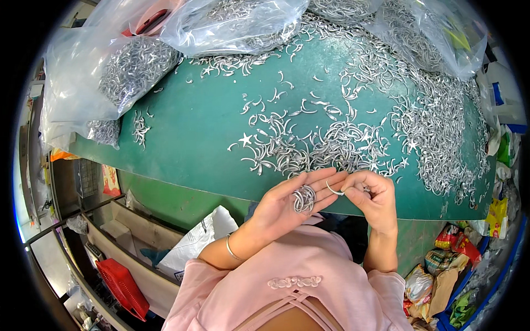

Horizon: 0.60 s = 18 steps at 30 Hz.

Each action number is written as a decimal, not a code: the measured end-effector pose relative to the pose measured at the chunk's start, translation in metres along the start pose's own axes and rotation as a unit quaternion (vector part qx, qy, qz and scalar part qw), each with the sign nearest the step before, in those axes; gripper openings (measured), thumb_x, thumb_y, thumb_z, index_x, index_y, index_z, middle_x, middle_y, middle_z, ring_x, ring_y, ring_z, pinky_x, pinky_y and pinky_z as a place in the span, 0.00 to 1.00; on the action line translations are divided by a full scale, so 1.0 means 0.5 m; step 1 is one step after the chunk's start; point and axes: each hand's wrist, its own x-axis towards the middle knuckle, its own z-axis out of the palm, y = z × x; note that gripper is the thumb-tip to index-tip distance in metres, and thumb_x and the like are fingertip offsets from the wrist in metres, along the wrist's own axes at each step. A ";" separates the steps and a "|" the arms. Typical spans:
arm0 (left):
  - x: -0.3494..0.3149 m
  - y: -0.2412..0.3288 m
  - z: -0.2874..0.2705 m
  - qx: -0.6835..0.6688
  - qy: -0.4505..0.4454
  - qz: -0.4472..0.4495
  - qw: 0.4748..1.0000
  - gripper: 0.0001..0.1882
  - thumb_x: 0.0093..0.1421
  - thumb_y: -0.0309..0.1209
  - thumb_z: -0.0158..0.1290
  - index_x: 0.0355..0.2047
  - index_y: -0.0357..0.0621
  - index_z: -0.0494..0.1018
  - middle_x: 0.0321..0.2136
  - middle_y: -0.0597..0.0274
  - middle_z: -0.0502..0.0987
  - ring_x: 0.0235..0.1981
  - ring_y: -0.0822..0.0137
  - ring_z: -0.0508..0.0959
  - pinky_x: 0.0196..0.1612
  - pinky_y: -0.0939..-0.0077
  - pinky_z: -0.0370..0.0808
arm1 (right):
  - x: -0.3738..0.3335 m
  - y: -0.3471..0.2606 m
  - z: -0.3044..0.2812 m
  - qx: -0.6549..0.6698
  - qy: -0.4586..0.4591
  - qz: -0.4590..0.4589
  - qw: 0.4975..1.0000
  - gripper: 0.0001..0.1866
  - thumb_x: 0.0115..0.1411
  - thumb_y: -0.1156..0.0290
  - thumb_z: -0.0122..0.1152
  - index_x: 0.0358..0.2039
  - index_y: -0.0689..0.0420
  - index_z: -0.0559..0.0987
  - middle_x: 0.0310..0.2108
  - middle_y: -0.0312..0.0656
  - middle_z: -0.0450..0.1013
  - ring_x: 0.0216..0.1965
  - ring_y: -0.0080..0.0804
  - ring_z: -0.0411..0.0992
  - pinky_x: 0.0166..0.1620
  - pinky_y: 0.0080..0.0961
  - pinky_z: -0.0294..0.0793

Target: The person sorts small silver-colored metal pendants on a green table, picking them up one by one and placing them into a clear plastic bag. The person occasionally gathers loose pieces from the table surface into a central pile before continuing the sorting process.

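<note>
My left hand (281, 204) is turned palm up just over the near edge of the green table, its fingers stretched out. A small heap of silvery curved metal pieces (303, 198) rests in that palm. Beside its fingertips, my right hand (371, 196) is closed in a pinch on one thin curved metal piece (333, 189). Right behind both hands lies a loose pile of similar curved pieces (337, 144) on the tabletop. A few star-shaped metal pieces (245, 139) are mixed among them.
The green table (193, 121) carries a larger spread of curved pieces (436, 132) at the right. Clear plastic bags full of them (138, 69) line the far side. Left of me are a red basket (122, 287) and a white sack (201, 240); packages (433, 276) lie at lower right.
</note>
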 end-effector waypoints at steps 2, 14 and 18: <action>0.001 0.000 0.000 -0.014 -0.002 -0.004 1.000 0.26 0.68 0.38 0.35 0.61 0.33 0.55 0.62 0.45 0.56 0.64 0.55 0.57 0.65 0.62 0.55 | -0.004 0.000 0.002 -0.085 0.018 -0.013 0.996 0.05 0.52 0.80 0.63 0.32 0.61 0.79 0.20 0.30 0.69 0.19 0.12 0.56 0.22 0.15 0.55; -0.011 -0.002 -0.078 -0.153 -0.096 -0.049 0.982 0.18 0.69 0.41 0.38 0.42 0.39 0.70 0.20 0.70 0.59 0.18 0.79 0.56 0.20 0.85 0.55 | 0.042 0.005 -0.012 -0.327 0.207 -0.052 0.921 0.08 0.53 0.78 0.62 0.36 0.57 0.79 0.11 0.30 0.59 0.13 0.19 0.54 0.19 0.19 0.54; -0.014 0.003 -0.034 -0.044 0.021 -0.012 0.999 0.15 0.69 0.38 0.38 0.38 0.39 0.68 0.21 0.68 0.58 0.19 0.78 0.57 0.18 0.87 0.56 | 0.093 0.018 0.002 -0.505 0.171 -0.069 0.843 0.06 0.55 0.73 0.61 0.34 0.55 0.78 0.15 0.42 0.69 0.16 0.39 0.67 0.21 0.32 0.64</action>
